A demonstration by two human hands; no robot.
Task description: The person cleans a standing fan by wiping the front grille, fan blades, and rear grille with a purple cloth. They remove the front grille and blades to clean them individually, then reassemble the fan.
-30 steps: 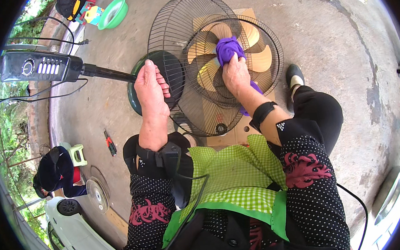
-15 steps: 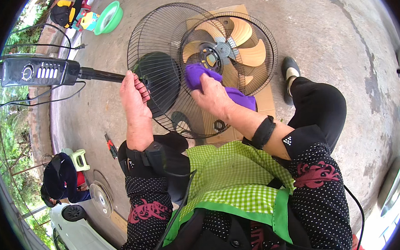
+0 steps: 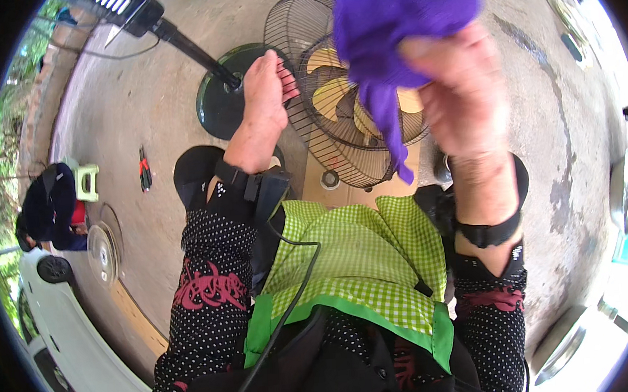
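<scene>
Concrete floor (image 3: 165, 227) is spreading under the scene. At far left, a white car (image 3: 67, 326) is standing; next, red-handled pliers (image 3: 144, 167) are lying. The left hand (image 3: 263, 98), fingers curled, is grasping the edge of a black wire fan guard (image 3: 293, 35), tan blades (image 3: 333, 94) showing through. Rightward, a bunched purple cloth (image 3: 397, 29) is partly hiding the blades, clutched in the blurred right hand (image 3: 466, 93).

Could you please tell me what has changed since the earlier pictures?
The right hand has lifted the purple cloth away from the wire guard, up and rightward. Nothing was let go: the left hand still holds the guard's edge, and the cloth remains in the right.
</scene>
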